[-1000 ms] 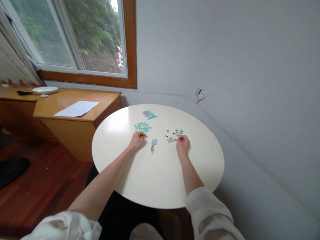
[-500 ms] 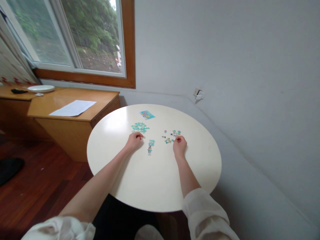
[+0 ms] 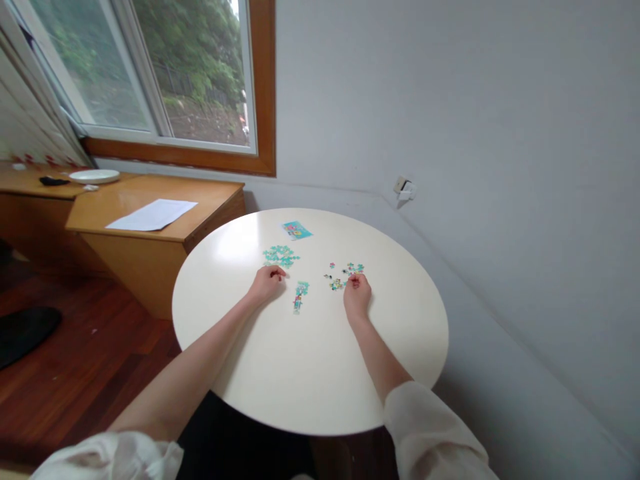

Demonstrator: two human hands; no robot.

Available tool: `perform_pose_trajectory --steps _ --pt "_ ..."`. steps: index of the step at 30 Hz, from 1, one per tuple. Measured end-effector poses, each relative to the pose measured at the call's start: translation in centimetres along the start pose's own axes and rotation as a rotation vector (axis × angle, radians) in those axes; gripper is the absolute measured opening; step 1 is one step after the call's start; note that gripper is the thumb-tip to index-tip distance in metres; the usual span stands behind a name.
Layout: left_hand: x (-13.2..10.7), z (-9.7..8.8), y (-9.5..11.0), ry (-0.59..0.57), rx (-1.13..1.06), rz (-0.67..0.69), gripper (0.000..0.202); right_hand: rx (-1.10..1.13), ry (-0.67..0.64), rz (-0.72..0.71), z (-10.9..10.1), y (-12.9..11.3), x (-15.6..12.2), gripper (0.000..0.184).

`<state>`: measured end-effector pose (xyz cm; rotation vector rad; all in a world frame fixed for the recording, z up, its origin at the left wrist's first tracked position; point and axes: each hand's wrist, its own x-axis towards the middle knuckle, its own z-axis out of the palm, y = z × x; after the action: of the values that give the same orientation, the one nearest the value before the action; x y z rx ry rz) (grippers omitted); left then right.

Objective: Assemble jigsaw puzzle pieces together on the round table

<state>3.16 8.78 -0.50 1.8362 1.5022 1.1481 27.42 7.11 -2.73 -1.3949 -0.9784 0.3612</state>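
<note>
My left hand (image 3: 267, 283) rests on the white table with its fingers curled closed, just below a heap of loose teal puzzle pieces (image 3: 280, 256). Whether anything sits inside those fingers is too small to tell. To its right lies a narrow strip of joined puzzle pieces (image 3: 299, 298), untouched by either hand. Farther right, my right hand (image 3: 357, 292) is closed in a pinch at the near edge of a scattered group of mixed-colour puzzle pieces (image 3: 337, 285). Its fingertips hide part of that group, and what they hold cannot be made out.
A small colourful picture card (image 3: 297, 230) lies at the far side of the round table (image 3: 310, 373). Left of the table stands a wooden desk (image 3: 215, 200) with a paper sheet (image 3: 153, 215) and a white plate (image 3: 95, 176). A wall socket with a plug (image 3: 404, 189) is behind.
The view has shifted slightly. My right hand has moved a little toward me at the mixed pieces, still pinched. My left hand stays curled in nearly the same place.
</note>
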Motion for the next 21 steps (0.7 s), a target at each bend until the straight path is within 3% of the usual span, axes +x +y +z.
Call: perform_pose_trajectory --steps 5,15,21 --pt "-0.4 -0.1 0.5 -0.005 -0.021 -0.007 0.030 0.077 -0.046 0.013 -0.1 0.0 -0.4 0.011" --pt "-0.7 -0.2 1.1 0.030 -0.037 -0.036 0.024 0.136 -0.005 0.087 -0.7 -0.6 -0.7 0.015" --pt "-2.2 -0.3 2.2 0.090 -0.015 0.037 0.019 0.140 -0.001 0.112 -0.8 -1.2 -0.6 0.015"
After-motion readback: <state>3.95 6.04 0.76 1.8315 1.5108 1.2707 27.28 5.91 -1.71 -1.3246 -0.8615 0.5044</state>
